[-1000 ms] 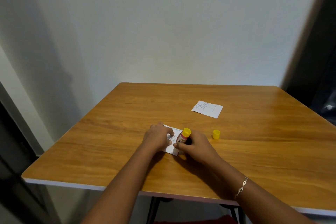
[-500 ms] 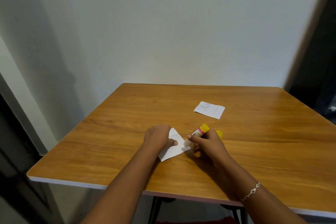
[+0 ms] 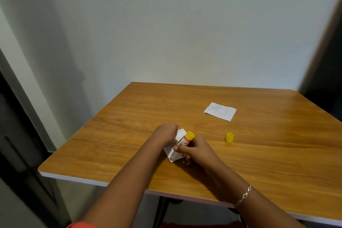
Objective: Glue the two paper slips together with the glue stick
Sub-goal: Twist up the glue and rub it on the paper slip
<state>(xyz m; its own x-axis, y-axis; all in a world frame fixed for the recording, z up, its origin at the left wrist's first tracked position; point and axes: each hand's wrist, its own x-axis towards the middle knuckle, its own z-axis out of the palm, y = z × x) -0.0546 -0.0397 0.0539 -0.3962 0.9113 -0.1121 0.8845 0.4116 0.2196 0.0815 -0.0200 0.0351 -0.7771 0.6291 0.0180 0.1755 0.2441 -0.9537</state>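
A white paper slip (image 3: 180, 133) lies on the wooden table (image 3: 259, 163) near its front middle. My left hand (image 3: 165, 135) presses on the slip's left part; I cannot see how its fingers lie. My right hand (image 3: 194, 151) grips the glue stick (image 3: 186, 139), which has a yellow end and a pink label and leans with its lower tip down on the slip. A second white slip (image 3: 220, 111) with printed text lies flat further back to the right, apart from both hands.
The glue stick's yellow cap (image 3: 229, 137) stands on the table to the right of my hands. The table meets a white wall at the back. Its front edge runs just below my forearms, and a dark doorway lies at the left.
The glue stick has moved left and down across the slip, and the right hand went with it. The yellow cap, hidden behind that hand before, now shows. The left hand stays on the slip.
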